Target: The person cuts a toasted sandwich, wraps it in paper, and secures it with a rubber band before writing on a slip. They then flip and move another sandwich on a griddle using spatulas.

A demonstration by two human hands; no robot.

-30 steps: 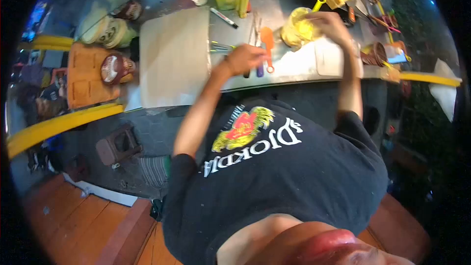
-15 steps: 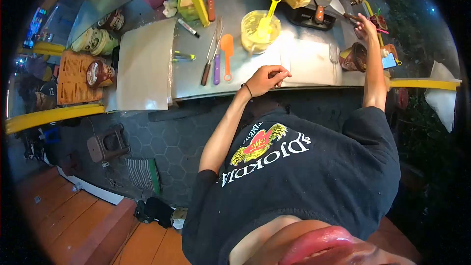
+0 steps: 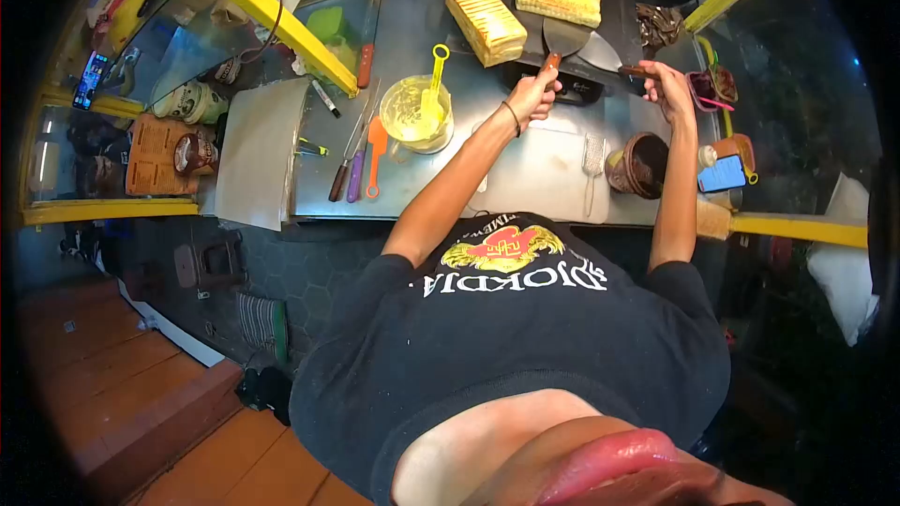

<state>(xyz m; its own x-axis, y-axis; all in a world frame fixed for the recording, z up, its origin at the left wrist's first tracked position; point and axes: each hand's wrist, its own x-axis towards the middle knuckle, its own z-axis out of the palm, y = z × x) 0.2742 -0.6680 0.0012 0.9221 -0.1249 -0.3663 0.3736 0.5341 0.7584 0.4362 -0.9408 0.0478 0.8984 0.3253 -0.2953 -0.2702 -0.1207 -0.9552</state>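
My left hand (image 3: 535, 96) is closed round the brown wooden handle of a wide metal spatula (image 3: 566, 36), its blade lying at the front of the dark griddle (image 3: 619, 0). The handle of a second metal spatula (image 3: 600, 52) is in the fingers of my right hand (image 3: 667, 90); its pointed blade rests at the griddle's front right, beside the first blade. Just beyond the blades sits a toasted bread block (image 3: 559, 6) with a browned top. Another bread block (image 3: 485, 21), striped with browning, stands at an angle to its left.
A tub of yellow spread (image 3: 412, 117) with a yellow spatula stands left of my left forearm, near an orange spatula (image 3: 377, 145) and knives. A dark-filled tub (image 3: 637, 165), a grater (image 3: 593, 155) and a phone (image 3: 722, 174) lie near my right forearm. Yellow posts (image 3: 272, 14) frame the counter.
My left hand has moved from the counter's front edge up to the griddle and taken hold of a spatula. My right hand has closed on the other spatula. The view has shifted.
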